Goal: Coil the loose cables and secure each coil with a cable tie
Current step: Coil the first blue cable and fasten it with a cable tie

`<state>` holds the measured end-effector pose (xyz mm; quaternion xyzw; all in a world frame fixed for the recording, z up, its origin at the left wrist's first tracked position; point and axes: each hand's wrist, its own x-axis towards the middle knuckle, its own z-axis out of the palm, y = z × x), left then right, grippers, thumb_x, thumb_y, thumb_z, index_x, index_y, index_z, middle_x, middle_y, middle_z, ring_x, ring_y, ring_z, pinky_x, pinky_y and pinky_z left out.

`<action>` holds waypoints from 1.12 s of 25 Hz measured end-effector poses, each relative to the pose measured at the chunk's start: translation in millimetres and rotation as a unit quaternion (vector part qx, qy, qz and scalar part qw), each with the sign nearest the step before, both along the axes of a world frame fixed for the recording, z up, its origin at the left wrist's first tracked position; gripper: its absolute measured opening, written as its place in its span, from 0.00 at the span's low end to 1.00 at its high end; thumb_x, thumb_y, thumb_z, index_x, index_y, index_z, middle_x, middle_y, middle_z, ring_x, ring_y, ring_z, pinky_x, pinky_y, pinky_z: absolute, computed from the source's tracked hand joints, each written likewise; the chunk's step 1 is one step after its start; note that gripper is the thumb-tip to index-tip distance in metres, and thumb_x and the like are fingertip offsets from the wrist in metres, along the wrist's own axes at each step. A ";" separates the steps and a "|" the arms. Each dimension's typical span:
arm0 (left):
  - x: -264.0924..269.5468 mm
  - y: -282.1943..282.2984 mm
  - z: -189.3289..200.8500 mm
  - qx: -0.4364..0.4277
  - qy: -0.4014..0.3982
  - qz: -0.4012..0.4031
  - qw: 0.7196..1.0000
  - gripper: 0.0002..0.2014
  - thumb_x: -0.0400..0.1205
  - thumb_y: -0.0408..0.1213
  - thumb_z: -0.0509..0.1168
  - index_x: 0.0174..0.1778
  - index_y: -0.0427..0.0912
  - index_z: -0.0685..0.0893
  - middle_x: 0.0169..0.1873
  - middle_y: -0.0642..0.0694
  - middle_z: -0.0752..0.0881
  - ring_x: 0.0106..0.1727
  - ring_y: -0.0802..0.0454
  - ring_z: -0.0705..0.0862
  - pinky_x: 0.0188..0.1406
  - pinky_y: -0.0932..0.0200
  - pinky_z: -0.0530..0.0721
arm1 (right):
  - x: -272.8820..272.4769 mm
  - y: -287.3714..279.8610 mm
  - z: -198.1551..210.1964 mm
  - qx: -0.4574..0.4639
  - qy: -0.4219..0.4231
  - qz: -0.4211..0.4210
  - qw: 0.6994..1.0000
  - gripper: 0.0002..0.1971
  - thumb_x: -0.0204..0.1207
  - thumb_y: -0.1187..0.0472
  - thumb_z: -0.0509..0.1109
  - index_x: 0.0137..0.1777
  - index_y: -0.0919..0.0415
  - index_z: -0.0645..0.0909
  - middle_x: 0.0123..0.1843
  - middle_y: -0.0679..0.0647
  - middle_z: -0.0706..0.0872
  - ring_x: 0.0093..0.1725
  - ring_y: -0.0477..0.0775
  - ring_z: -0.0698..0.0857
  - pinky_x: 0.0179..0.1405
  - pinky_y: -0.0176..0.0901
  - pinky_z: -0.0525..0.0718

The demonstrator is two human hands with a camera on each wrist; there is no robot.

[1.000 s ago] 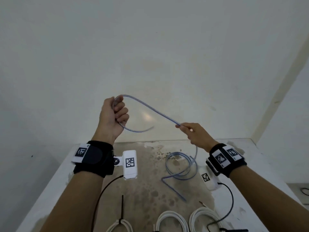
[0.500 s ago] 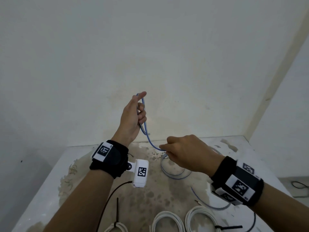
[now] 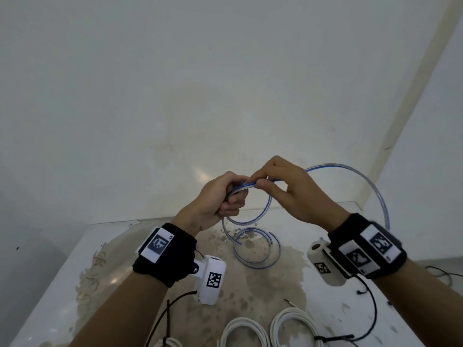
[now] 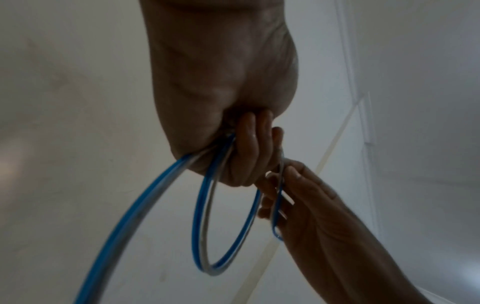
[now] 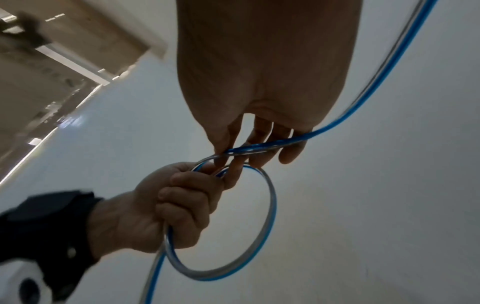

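A thin blue-and-clear cable (image 3: pixel 265 209) is held up above the table. My left hand (image 3: pixel 223 196) grips it in a fist, with one small loop (image 4: pixel 223 226) hanging below the fingers. Right beside that fist, my right hand (image 3: pixel 278 184) pinches the same cable (image 5: pixel 262 148) between thumb and fingertips. From this pinch the cable (image 3: pixel 370 186) arcs wide to the right and drops behind my right wrist. Its loose tail (image 3: pixel 258 249) curls on the table under the hands.
The white table (image 3: pixel 62 284) has a brown stained middle and meets a wall at the back. White coiled cables (image 3: pixel 293 326) lie at the near edge, one with a black tie (image 3: pixel 333 337). Another white coil (image 3: pixel 170 343) shows at the bottom left.
My right hand has risen from near the table up to the left fist, bringing a new length of cable round. The left hand dropped a little. A wide arc now stands at the right.
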<state>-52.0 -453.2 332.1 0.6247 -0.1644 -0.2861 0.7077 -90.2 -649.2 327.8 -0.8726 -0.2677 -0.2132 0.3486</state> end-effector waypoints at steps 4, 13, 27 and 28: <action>1.4 -5.1 -3.3 -0.005 0.054 -0.013 0.998 0.23 0.85 0.38 0.51 0.35 0.40 0.90 0.19 0.53 0.60 0.15 0.61 0.55 0.12 0.67 0.52 | -5.1 1.5 -22.4 0.065 0.052 -0.042 0.996 0.15 0.87 0.51 0.61 0.70 0.44 0.79 0.61 0.45 0.79 0.54 0.47 0.82 0.52 0.31 0.75; -3.6 -14.4 -6.3 -0.053 0.126 0.015 0.990 0.19 0.87 0.40 0.51 0.49 0.34 0.85 0.20 0.53 0.65 0.18 0.60 0.65 0.16 0.68 0.66 | -3.7 -3.8 -51.8 0.199 0.076 -0.076 0.974 0.15 0.91 0.60 0.56 0.66 0.50 0.83 0.39 0.47 0.81 0.28 0.43 0.73 0.31 0.37 0.72; -34.2 -31.5 -36.1 -0.237 0.101 0.128 0.958 0.17 0.90 0.45 0.50 0.52 0.42 0.82 0.21 0.52 0.66 0.20 0.58 0.67 0.21 0.66 0.69 | 1.6 27.1 -55.5 0.459 0.237 -0.084 0.852 0.17 0.92 0.55 0.52 0.57 0.61 0.82 0.27 0.49 0.71 0.20 0.46 0.66 0.22 0.38 0.64; -36.8 -32.9 -37.2 -0.238 0.113 0.127 0.956 0.17 0.89 0.46 0.51 0.46 0.42 0.81 0.21 0.52 0.65 0.20 0.56 0.68 0.23 0.64 0.72 | 3.0 27.1 -56.3 0.475 0.236 -0.092 0.843 0.17 0.92 0.56 0.52 0.56 0.61 0.82 0.27 0.48 0.70 0.20 0.46 0.66 0.22 0.39 0.64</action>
